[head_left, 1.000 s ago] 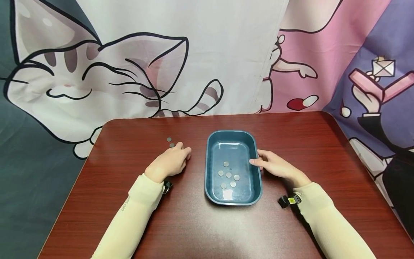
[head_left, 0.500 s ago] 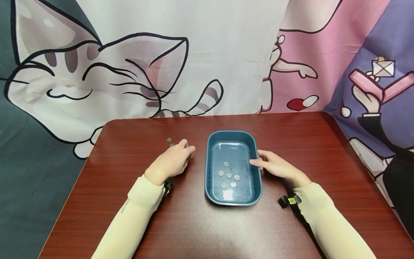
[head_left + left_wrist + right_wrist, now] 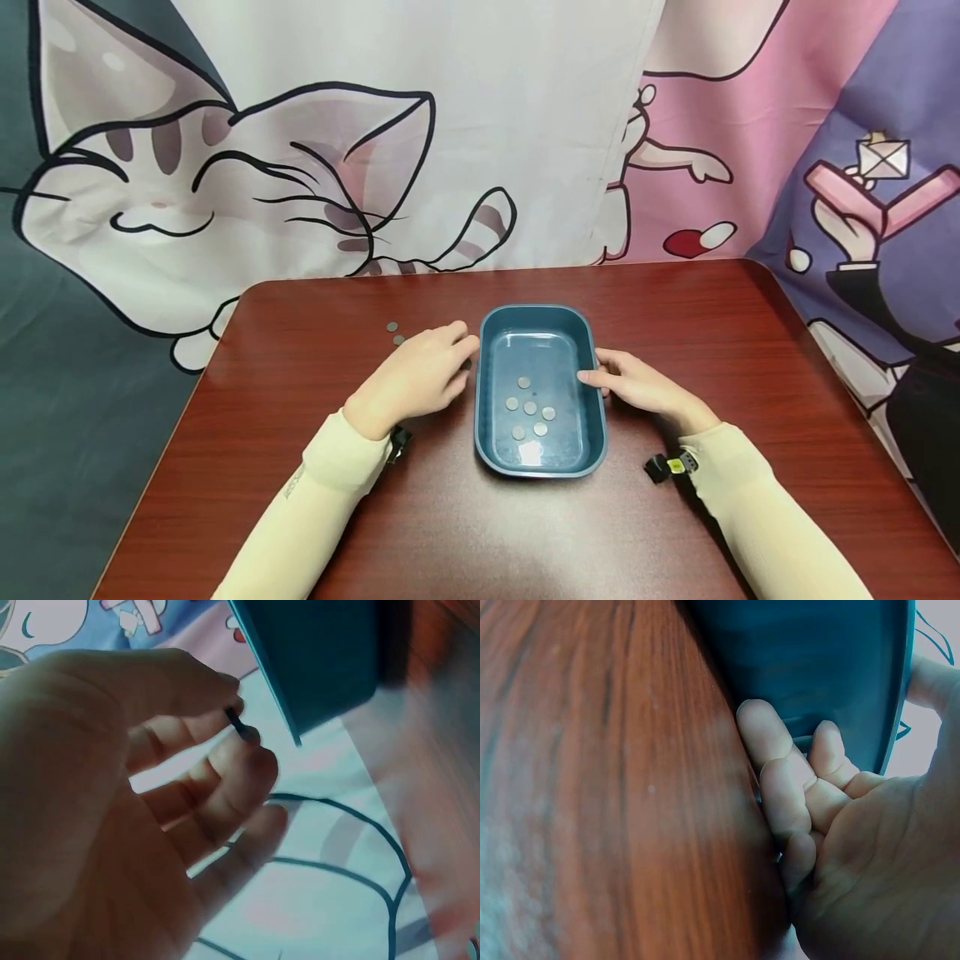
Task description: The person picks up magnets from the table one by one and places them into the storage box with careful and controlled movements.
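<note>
My left hand (image 3: 420, 371) is just left of the blue tray (image 3: 540, 458), its fingertips close to the rim. In the left wrist view, thumb and fingertips pinch a coin (image 3: 237, 723), seen edge-on as a thin dark disc. The right hand (image 3: 641, 383) grips the tray's right side, with the thumb over the rim and the fingers against the outer wall (image 3: 802, 660). Several silvery coins (image 3: 530, 407) lie flat on the tray floor. Two more coins (image 3: 392, 327) rest on the table beyond the left hand.
The reddish-brown wooden table (image 3: 547, 542) bears the tray near its middle. Behind its far edge hangs a curtain (image 3: 555, 142) printed with cartoon figures. A black object (image 3: 926, 442) stands beyond the table at the right.
My left hand has moved right, from beside the loose coins to the tray's left rim, carrying the pinched coin. The right hand and the tray have stayed in place.
</note>
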`<state>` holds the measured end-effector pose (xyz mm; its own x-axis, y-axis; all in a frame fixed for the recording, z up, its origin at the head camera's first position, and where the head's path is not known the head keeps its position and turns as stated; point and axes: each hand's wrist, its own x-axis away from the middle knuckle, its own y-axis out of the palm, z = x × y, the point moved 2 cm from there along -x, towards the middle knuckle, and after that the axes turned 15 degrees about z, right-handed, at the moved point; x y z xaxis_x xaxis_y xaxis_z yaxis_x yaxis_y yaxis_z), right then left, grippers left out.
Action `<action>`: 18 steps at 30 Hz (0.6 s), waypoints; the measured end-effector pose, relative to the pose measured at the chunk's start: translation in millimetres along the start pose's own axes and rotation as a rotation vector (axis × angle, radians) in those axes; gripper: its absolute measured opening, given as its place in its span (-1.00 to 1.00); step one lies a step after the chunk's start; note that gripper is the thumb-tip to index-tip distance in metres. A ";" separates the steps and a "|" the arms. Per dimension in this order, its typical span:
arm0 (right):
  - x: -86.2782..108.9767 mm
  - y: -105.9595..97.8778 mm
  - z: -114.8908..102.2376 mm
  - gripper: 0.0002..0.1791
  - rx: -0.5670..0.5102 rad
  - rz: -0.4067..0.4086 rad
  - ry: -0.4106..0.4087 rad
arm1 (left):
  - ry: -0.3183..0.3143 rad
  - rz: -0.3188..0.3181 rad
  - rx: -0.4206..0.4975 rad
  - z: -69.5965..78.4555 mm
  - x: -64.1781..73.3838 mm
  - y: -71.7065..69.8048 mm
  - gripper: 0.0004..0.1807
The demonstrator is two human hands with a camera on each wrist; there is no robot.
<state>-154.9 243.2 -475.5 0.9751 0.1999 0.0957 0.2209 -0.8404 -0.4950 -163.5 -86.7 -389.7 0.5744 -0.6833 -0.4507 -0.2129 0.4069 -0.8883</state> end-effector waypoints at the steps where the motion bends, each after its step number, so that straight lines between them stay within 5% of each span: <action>1: 0.1 0.0 0.3 -0.70 -0.002 -0.001 0.001 | 0.023 0.009 0.001 2.2 -2.3 1.4 -0.88; 9: -0.1 0.4 1.2 -0.71 0.006 -0.001 0.004 | 0.166 0.007 -0.003 19.9 -18.8 20.4 -0.86; 18: -0.7 -0.1 2.1 -0.68 0.004 -0.008 0.002 | 0.198 -0.037 -0.032 29.0 -34.1 47.1 -0.89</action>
<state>-155.7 244.2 -477.4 0.9734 0.2053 0.1017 0.2285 -0.8366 -0.4979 -170.2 -26.6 -413.6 0.4167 -0.8046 -0.4230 -0.2213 0.3615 -0.9057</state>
